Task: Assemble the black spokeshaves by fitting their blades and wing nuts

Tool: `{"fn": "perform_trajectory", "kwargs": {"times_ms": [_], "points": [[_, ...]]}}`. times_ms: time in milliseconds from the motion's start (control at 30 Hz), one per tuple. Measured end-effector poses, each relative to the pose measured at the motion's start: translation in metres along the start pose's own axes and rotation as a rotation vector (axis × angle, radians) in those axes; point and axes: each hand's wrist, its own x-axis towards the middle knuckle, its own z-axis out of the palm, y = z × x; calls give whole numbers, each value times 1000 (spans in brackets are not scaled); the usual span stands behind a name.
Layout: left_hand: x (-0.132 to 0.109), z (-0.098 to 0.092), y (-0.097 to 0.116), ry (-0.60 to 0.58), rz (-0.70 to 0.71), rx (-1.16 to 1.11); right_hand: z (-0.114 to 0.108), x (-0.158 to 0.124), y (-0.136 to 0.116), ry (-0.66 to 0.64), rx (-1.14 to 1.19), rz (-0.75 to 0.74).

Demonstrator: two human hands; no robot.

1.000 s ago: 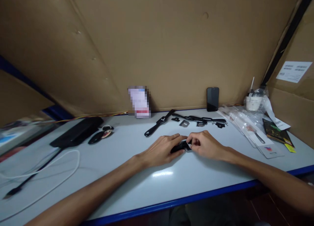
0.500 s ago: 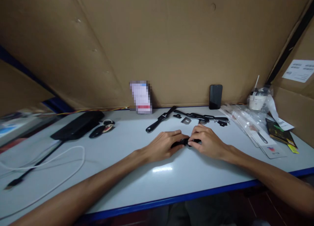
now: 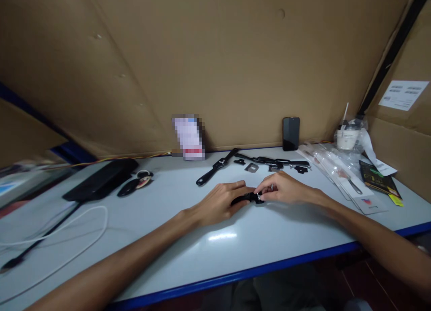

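Observation:
Near the middle of the table, my left hand is closed around the handle of a black spokeshave. The far end of that tool shows between my two hands, low over the tabletop. My right hand pinches a small shiny metal part at the tool's middle; its exact shape is hidden by the fingertips. Behind my hands lie a second black spokeshave, another one with a silver screw end, a flat metal blade, and small black plates.
A dark phone and a blurred lit screen lean on the cardboard wall. Plastic-sleeved packages and a wrapped cup lie right. A black case, keys and a white cable lie left.
My right hand has shifted its fingers to a pinch at the tool's middle, uncovering a shiny part there. My left hand keeps its hold. The view has turned slightly right.

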Motion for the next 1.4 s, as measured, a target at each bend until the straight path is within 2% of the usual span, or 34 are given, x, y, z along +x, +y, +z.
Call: {"fn": "perform_trajectory", "kwargs": {"times_ms": [100,233,300,433,500,600,767,933,1067,1233,1300,1400], "points": [[0,1,1,-4,-4,5,4,1,1,11,12,-1],[1,1,1,-11,-13,4,20,4,-2,203,-172,8],[1,1,1,-4,-7,13,25,4,-4,248,-239,21],[0,2,-1,-11,1,53,22,2,-5,212,-58,53],[-1,2,-1,-15,4,49,18,1,-5,275,-13,30],[-1,2,-1,-7,5,37,17,0,-3,367,-68,-12],[-1,3,-2,6,5,49,19,1,0,278,-228,-49],[0,1,0,-18,10,39,17,0,-2,253,-228,19],[1,-1,4,-35,-5,44,15,-2,-2,236,-276,16],[1,-3,5,-30,-12,30,23,-1,-2,225,-309,18],[1,-2,5,-18,-10,6,27,1,-4,224,-273,55],[1,0,3,-7,-7,-4,24,4,-7,163,-53,100]]}}
